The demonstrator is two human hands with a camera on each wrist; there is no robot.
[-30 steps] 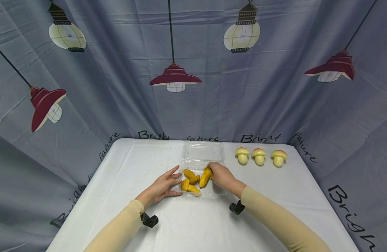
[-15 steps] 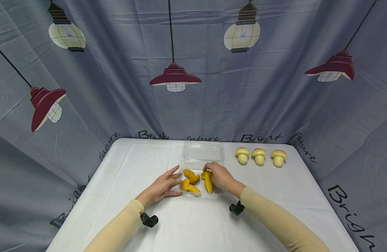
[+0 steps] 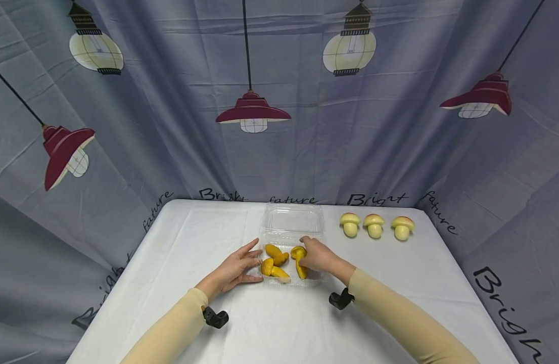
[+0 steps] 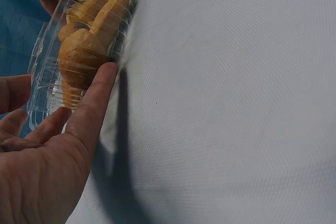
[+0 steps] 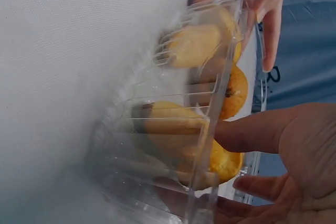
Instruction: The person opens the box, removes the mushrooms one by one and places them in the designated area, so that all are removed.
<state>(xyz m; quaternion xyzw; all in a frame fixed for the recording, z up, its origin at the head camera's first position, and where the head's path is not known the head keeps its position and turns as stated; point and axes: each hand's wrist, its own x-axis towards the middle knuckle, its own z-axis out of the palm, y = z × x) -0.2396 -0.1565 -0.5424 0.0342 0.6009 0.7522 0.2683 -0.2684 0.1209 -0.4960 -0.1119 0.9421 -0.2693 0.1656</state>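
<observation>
A clear plastic clamshell container [image 3: 310, 283] sits on the table with its lid folded back. Inside lie three yellow toy mushrooms: one at the back left [image 3: 274, 251], one at the front left [image 3: 267, 268] and one on the right [image 3: 298, 251]. My left hand [image 3: 236, 268] rests against the container's left side, fingers extended and spread; the left wrist view shows a fingertip along its lower wall. Over the right part reaches my right hand [image 3: 321, 256]. Its thumb [image 5: 252, 132] touches the right mushroom, while the index finger stands lifted off the cap. Other right fingertips are partly hidden.
Three pale yellow-green toy mushrooms with reddish cap tops, a left one [image 3: 350, 224], a middle one [image 3: 374, 226] and a right one [image 3: 403, 228], stand in a row at the back right. The open lid [image 3: 293, 220] lies behind the container. A patterned grey-blue curtain hangs behind the table.
The right mushroom has turned from a slant to nearly straight, cap toward the back. My right index finger has lifted from its cap. The left hand has stayed put.
</observation>
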